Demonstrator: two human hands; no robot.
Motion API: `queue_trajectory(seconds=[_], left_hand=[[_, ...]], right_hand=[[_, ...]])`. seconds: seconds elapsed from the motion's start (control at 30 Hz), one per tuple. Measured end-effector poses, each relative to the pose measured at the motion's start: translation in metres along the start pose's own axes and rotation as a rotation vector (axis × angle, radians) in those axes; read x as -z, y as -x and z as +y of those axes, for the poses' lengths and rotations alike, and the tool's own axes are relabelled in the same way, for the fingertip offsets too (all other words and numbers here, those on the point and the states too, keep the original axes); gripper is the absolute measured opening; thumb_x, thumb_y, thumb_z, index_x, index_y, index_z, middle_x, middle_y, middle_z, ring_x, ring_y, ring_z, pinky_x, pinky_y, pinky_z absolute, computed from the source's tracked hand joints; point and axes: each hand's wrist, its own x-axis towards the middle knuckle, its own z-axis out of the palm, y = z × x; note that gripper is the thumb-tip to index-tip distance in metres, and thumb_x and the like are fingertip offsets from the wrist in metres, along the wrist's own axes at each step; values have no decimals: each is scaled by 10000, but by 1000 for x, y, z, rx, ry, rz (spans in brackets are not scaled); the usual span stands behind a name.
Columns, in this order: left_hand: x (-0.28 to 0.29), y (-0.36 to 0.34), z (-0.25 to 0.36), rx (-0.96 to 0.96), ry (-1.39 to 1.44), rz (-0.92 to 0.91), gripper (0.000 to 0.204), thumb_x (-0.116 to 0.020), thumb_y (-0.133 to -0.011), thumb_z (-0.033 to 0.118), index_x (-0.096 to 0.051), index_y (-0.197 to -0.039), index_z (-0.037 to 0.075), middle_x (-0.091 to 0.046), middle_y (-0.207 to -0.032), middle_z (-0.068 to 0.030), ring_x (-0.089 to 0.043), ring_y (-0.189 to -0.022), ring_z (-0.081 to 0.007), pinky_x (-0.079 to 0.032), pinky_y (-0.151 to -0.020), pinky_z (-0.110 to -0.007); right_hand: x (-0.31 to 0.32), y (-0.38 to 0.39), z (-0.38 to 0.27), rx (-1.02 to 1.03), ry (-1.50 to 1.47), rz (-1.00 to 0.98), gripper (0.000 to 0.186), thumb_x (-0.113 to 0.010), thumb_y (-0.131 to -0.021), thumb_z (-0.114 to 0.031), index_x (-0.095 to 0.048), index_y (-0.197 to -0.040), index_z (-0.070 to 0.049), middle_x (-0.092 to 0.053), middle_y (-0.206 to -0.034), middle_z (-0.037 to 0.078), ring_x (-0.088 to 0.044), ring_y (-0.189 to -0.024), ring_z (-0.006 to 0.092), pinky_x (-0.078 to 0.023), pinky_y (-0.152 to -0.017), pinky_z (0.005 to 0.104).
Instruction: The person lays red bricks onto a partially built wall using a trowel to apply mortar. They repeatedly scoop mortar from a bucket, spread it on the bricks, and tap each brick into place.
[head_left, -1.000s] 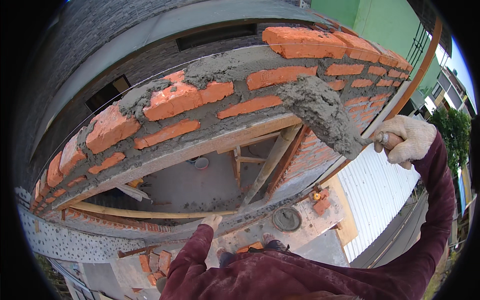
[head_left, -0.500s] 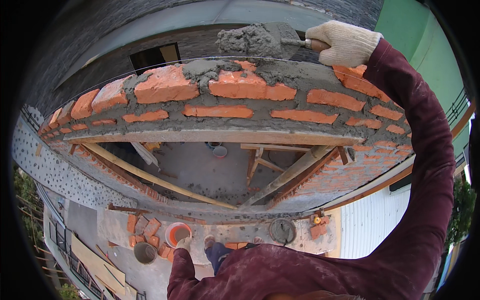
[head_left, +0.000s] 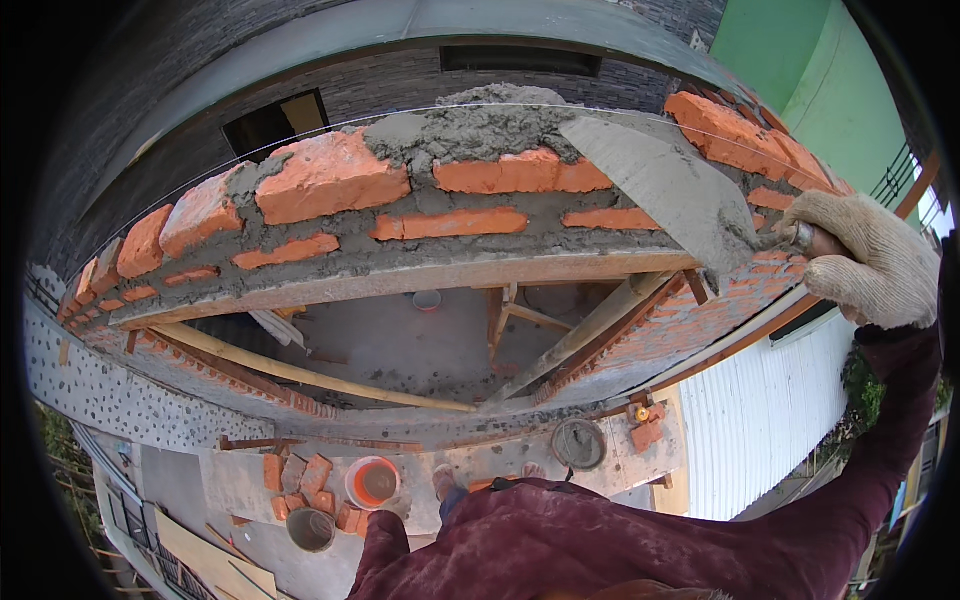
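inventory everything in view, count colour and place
brick wall: one, orange and grey, middle
mortar heap: one, grey, atop wall
trowel: one, grey, upper right
string line: one, white, along wall top
wooden beam: one, brown, under wall
bamboo pole: one, yellow, left of centre
buckets: two, orange and grey, lower left
mortar pan: one, dark, lower centre
loose bricks: several, orange, lower left and right
corrugated roofing: count unclear, white, right
painted wall: one, green, upper right
shirt: one, maroon, bottom
left hand: one, colour unclear, near buckets
right hand: one, cream glove, holding trowel

R of hands [head_left: 870, 255], gloved, w/ trowel [head_left: 668, 185]; mortar [head_left: 475, 135] atop brick wall [head_left: 450, 222]; orange bkt [head_left: 362, 476] below
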Motion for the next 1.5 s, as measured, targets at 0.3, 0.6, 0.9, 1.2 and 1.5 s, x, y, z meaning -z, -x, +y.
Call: queue_trajectory(seconds=[0.3, 0.6, 0.9, 1.2, 1.5], left_hand=[[181, 57, 344, -571, 1302, 434, 870, -583, -985, 643, -318, -1576, 63, -352, -1572, -172, -415, -1387, -279, -331, -1188, -457], [243, 88, 468, -1005, 1378, 299, 948, -558, -1000, 640, -22, -1673, 243, -172, -1678, -162, -267, -1518, -342, -268, -1223, -605], [239, 73, 471, -875, 1332, 422, 999, -666, -982, 530, -1, -1662, 223, -216, -1652, -169, -374, -1445, -353, -370, -1161, -598], [238, 84, 479, -828, 1263, 473, 892, -559, -1045, 517, -14, -1658, 166, -231, -1648, -172, -400, -1436, -340, -425, -1139, -573], [236, 78, 477, -748, 967, 711, 970, -467, -1071, 513, 64, -1595, -107, -271, -1598, -296, -475, -1370, -330, -452, -1111, -409]], right_hand=[[-23, -59, -49, -79, -467, 87, 308, -576, -1074, -245, -632, -1111, 55, -614, -691, 15, -556, -416, 51, -479, -361, 179], [-5, -115, -135, -249, -601, -57, 352, -606, -1068, -284, -661, -1145, 56, -630, -690, -3, -547, -446, 15, -474, -402, 164], [2, -117, -127, -289, 81, -7, 394, -634, -985, -344, -720, -1118, 16, -595, -656, 24, -551, -469, 89, -435, -399, 242], [-10, -78, -113, -628, -457, 82, 363, -610, -1034, -365, -723, -1145, -38, -636, -672, 4, -561, -462, 66, -445, -392, 196], [-6, -128, -184, -120, -412, -21, 374, -665, -1026, -280, -654, -1282, -7, -698, -800, 63, -657, -617, 74, -568, -544, 212]])
